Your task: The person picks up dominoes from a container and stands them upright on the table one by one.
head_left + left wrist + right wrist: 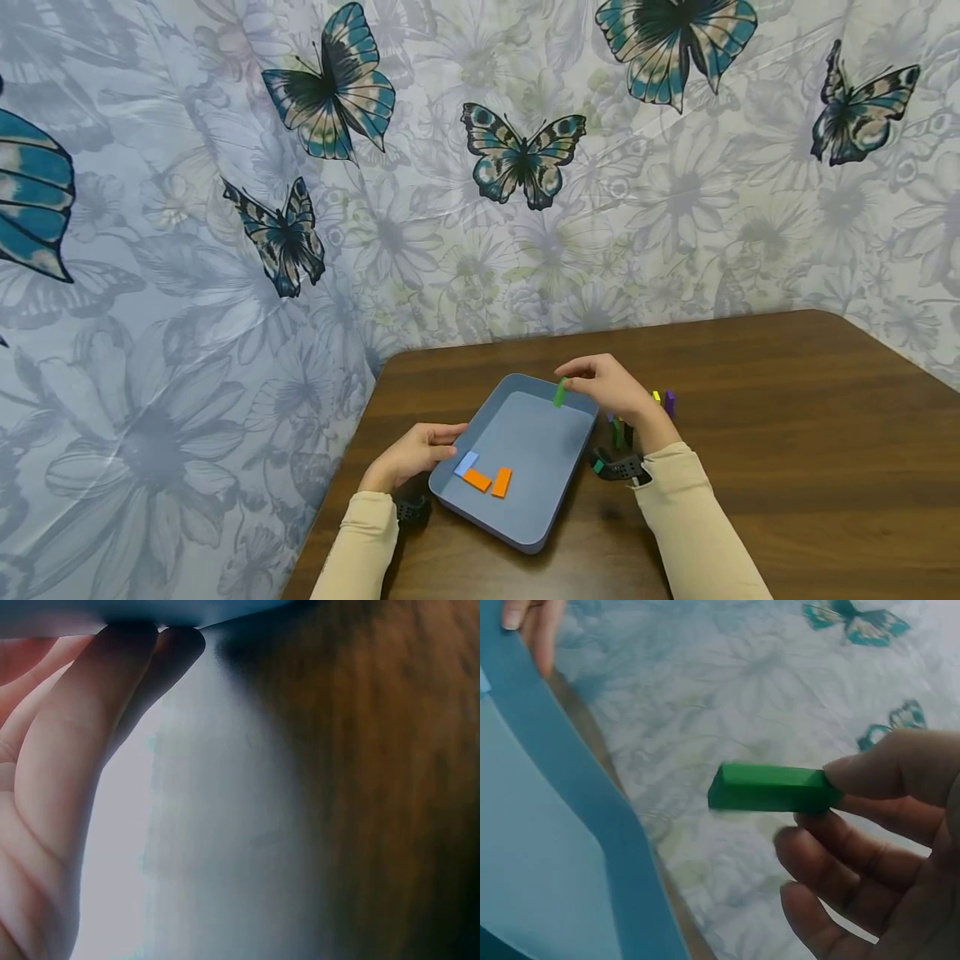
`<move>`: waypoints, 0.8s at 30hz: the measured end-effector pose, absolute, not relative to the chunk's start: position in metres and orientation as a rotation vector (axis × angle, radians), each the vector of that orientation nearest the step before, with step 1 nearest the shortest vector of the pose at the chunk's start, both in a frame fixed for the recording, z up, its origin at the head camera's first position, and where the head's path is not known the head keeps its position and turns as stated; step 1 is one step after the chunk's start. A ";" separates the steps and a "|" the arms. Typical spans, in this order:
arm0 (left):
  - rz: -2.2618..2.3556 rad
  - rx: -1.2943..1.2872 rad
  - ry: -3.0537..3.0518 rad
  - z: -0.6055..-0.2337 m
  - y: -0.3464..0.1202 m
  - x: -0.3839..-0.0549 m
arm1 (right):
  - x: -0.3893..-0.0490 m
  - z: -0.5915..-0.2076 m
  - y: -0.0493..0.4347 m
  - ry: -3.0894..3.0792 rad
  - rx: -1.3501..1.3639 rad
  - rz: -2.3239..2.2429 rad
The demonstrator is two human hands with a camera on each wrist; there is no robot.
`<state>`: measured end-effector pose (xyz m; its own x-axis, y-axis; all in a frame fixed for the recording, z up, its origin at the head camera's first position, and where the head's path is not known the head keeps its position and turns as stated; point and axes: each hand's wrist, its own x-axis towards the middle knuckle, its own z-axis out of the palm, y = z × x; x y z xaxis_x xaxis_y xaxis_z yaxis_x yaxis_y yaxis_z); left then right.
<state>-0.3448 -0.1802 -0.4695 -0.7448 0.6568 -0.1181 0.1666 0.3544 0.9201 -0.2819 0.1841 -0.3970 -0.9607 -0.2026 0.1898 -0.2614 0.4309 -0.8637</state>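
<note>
Cream cloth sleeves [697, 521] lay nearest; the right hand [611, 387] narrowly pinched one smooth, oblong green block [765, 789], the left hand [408, 454] gripped the round-cornered tray [536, 446] at its edge.

Shows bright green on held block [772, 789] | blue-grey on tray [536, 442] | orange on two tiles [502, 482] | light blue on single tile [466, 464] | yellow, purple on far blocks [669, 404] | brown wood grain on table [787, 433] | cream on sleeves [701, 512] | black with green patch on right wristband [618, 468] | pale grey-blue florals on wall covering [682, 208] | teal, black, cream on butterflies [522, 160]
</note>
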 end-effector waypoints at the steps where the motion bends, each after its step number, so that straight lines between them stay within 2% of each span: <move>1: 1.378 0.713 2.152 -0.469 -0.181 -0.345 | -0.281 -0.396 0.187 -2.606 0.429 1.587; 24: 1.375 0.705 2.162 -0.466 -0.181 -0.349 | -0.264 -0.393 0.249 -2.662 0.403 1.521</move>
